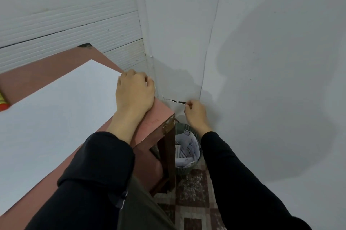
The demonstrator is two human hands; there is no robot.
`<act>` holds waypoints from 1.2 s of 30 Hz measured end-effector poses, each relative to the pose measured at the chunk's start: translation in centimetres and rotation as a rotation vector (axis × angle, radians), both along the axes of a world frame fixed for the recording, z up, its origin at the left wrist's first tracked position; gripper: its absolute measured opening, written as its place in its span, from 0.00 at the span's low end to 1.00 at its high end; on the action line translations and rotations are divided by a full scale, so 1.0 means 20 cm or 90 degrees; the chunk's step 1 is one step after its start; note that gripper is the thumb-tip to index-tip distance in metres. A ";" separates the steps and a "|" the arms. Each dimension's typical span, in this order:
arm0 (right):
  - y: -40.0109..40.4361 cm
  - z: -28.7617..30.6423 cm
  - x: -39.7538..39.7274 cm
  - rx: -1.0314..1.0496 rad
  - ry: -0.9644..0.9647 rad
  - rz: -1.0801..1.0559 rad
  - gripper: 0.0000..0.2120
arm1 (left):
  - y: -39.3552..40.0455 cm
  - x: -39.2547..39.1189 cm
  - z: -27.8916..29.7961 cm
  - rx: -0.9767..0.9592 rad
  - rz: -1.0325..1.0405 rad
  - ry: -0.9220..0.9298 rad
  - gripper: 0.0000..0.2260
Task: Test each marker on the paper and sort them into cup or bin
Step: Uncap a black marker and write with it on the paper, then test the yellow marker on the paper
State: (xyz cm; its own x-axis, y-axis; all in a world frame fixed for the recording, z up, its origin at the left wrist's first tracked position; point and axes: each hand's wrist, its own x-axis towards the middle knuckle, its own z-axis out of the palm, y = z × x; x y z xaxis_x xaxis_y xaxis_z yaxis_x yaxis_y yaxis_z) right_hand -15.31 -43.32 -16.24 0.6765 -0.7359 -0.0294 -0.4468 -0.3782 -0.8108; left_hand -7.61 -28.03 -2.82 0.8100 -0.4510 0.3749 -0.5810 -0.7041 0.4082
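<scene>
A large white paper sheet (56, 117) covers most of the reddish table (159, 117). My left hand (133, 93) rests on the table's far right corner, at the paper's edge. Its fingers are curled and nothing shows in them. My right hand (195, 114) hangs beyond the table's right side, above a grey-green ribbed bin (180, 169) on the floor. Its fingers are curled too, and I see no marker in them. The bin holds crumpled printed paper and a few white markers (182, 153). No cup is in view.
A yellow and red object (2, 102) pokes in at the left edge of the table. White walls close in behind and to the right, with a crack just beyond my right hand. The table leg (169, 154) stands beside the bin on the patterned tile floor (192, 192).
</scene>
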 end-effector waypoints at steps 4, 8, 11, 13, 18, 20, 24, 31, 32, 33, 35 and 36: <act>0.08 0.33 0.04 -0.046 -0.136 -0.002 0.10 | 0.02 -0.04 0.05 -0.154 0.023 -0.017 0.12; 0.19 0.69 0.11 -0.122 -0.223 0.035 0.09 | 0.16 -0.02 0.15 -0.261 0.087 0.025 0.11; 0.35 0.89 0.17 -0.193 -0.233 0.098 0.10 | 0.37 0.04 0.21 -0.260 0.127 0.015 0.11; 0.48 0.99 0.21 -0.231 -0.246 0.155 0.11 | 0.55 0.10 0.22 -0.237 0.144 -0.016 0.11; 0.93 1.05 0.36 -0.335 -0.236 0.296 0.09 | 1.07 0.20 0.22 -0.152 0.241 -0.084 0.11; 1.10 1.02 0.43 -0.376 -0.221 0.347 0.08 | 1.26 0.21 0.20 -0.104 0.283 -0.106 0.10; 1.36 0.93 0.52 -0.440 -0.117 0.454 0.05 | 1.55 0.24 0.14 -0.001 0.326 -0.132 0.09; 1.59 1.02 0.78 -0.308 0.031 0.458 0.06 | 1.70 0.27 0.03 0.077 0.322 -0.053 0.16; 1.60 1.03 0.81 -0.298 0.057 0.458 0.05 | 1.69 0.27 0.03 0.078 0.322 -0.049 0.16; 1.62 1.04 0.83 -0.298 0.087 0.463 0.04 | 1.69 0.27 0.03 0.077 0.326 -0.049 0.16; 1.65 1.03 0.87 -0.299 0.140 0.470 0.07 | 1.70 0.28 0.03 0.077 0.332 -0.053 0.16; 1.67 1.02 0.88 -0.298 0.150 0.469 0.09 | 1.70 0.28 0.04 0.078 0.335 -0.053 0.16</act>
